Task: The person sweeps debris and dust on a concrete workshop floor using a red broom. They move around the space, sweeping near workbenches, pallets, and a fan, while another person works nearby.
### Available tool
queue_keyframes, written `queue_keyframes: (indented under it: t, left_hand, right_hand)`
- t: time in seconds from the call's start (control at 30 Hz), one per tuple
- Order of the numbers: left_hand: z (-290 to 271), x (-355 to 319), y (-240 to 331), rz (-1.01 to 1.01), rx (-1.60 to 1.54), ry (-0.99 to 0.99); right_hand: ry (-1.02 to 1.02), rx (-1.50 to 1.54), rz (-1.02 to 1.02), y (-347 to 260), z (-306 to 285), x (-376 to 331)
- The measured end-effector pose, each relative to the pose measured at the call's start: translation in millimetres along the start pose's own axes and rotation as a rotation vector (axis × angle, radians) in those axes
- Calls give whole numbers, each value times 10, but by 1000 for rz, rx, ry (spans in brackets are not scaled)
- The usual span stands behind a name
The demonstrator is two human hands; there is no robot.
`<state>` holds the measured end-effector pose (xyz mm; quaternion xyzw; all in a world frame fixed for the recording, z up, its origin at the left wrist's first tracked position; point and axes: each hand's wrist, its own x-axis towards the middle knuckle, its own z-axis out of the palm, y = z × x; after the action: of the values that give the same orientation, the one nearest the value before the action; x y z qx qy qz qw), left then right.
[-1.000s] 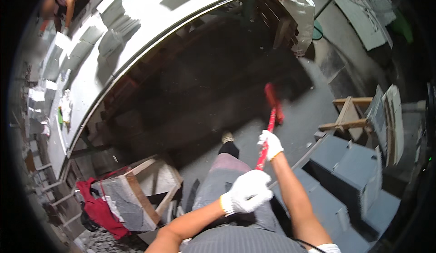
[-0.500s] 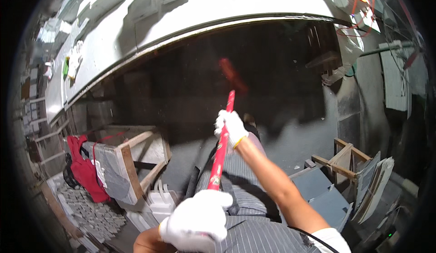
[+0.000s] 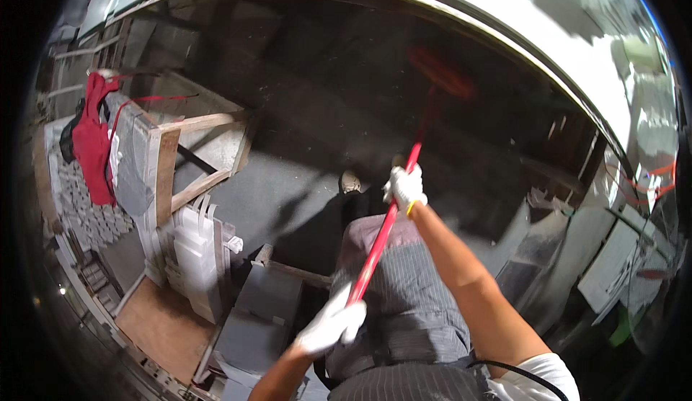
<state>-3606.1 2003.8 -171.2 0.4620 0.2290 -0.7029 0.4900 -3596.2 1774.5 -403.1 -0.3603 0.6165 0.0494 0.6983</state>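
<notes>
Plainly, the left hand (image 3: 334, 323) and, farther up, the right hand (image 3: 406, 187) curl round the red pole (image 3: 376, 246), its blurred head (image 3: 441, 74) seemingly on dark floor (image 3: 360, 77) near the table (image 3: 497, 1).

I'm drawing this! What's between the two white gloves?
In the head view, red pole runs between the left hand and right hand, with grey striped clothing behind.

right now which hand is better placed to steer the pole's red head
Probably the right hand: it grips the red pole farther along, nearer the blurred red head, while the left hand holds the near end.
</notes>
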Motion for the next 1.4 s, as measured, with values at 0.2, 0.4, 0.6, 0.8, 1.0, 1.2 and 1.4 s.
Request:
queue_keyframes:
  t: [0.2, 0.4, 0.6, 0.8, 1.0, 1.2, 1.4]
  left_hand:
    - [-48, -885, -1257, -167, 187, 451]
    - [-76, -79, -1226, 60, 405, 768]
    - [-967, 1586, 371, 441, 256, 771]
    - [-1579, 2236, 1886, 587, -55, 498]
    - [-1303, 1995, -136, 462, 160, 588]
    - [-787, 407, -1959, 163, 108, 548]
    - [-1122, 818, -1896, 251, 105, 623]
  right_hand:
    - [-129, -157, 162, 1048, 723, -604]
    - [-307, -357, -29, 756, 1205, -85]
    - [-314, -438, -270, -83, 2166, 658]
    - [-230, -871, -495, -622, 2900, 919]
    - [-128, -936, -391, 550, 2232, 1729]
    - [-258, -715, 84, 1245, 1685, 481]
    - [-207, -411, -183, 610, 1836, 899]
